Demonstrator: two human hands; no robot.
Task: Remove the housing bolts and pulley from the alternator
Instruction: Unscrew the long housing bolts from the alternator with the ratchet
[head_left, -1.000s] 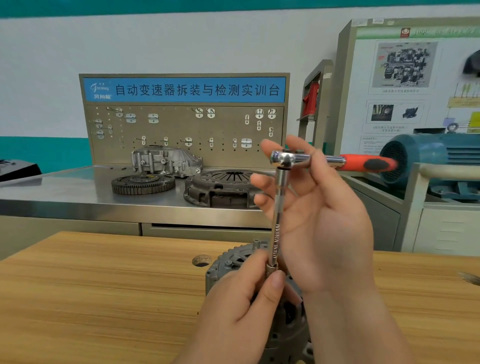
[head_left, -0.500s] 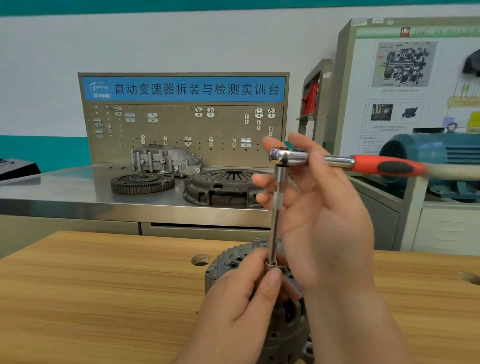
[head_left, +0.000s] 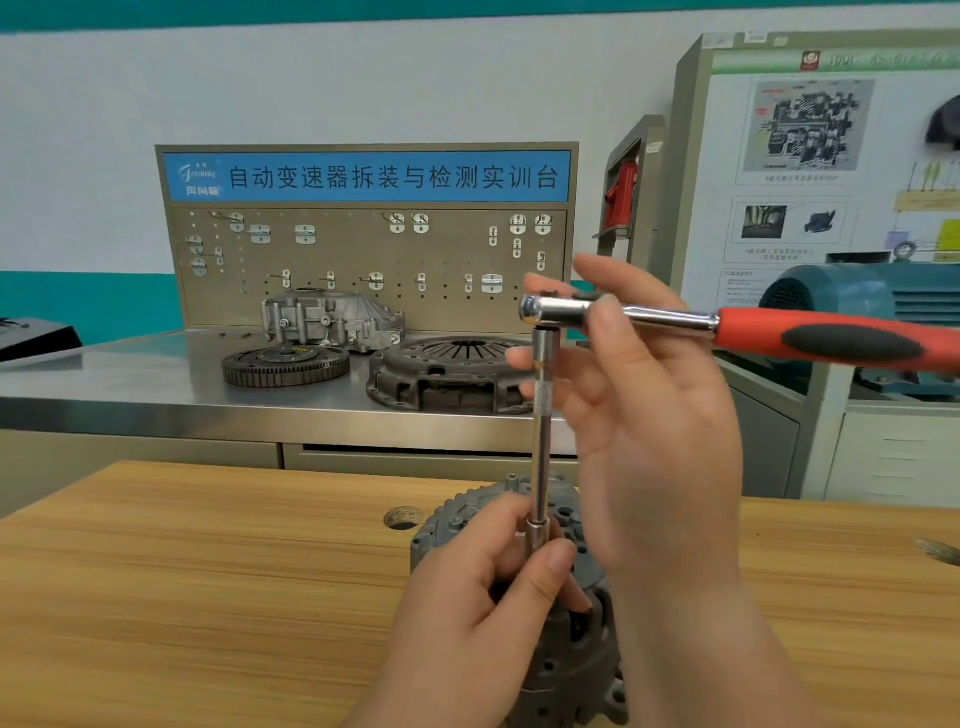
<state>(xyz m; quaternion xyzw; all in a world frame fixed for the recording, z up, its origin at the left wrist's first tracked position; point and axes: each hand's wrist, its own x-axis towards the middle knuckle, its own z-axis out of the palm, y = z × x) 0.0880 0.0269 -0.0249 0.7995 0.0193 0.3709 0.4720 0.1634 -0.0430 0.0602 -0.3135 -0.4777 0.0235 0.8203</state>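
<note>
A grey alternator (head_left: 561, 654) stands on the wooden table (head_left: 182, 597), mostly hidden behind my hands. A chrome ratchet (head_left: 649, 314) with a red and black handle carries a long extension bar (head_left: 541, 441) that stands upright on the alternator's top. My left hand (head_left: 467, 623) pinches the socket at the bar's lower end between thumb and fingers. My right hand (head_left: 649, 415) holds the ratchet head, thumb over the shaft and fingers behind it. The bolt under the socket is hidden.
A round hole (head_left: 402, 518) is in the table just left of the alternator. Behind stands a steel bench (head_left: 130, 384) with a flywheel (head_left: 285, 365), a clutch cover (head_left: 452, 371) and a pegboard. A blue motor (head_left: 857, 296) sits at the right.
The ratchet handle has swung further to the right and slightly down, now reaching the frame's edge. My left hand stays on the socket.
</note>
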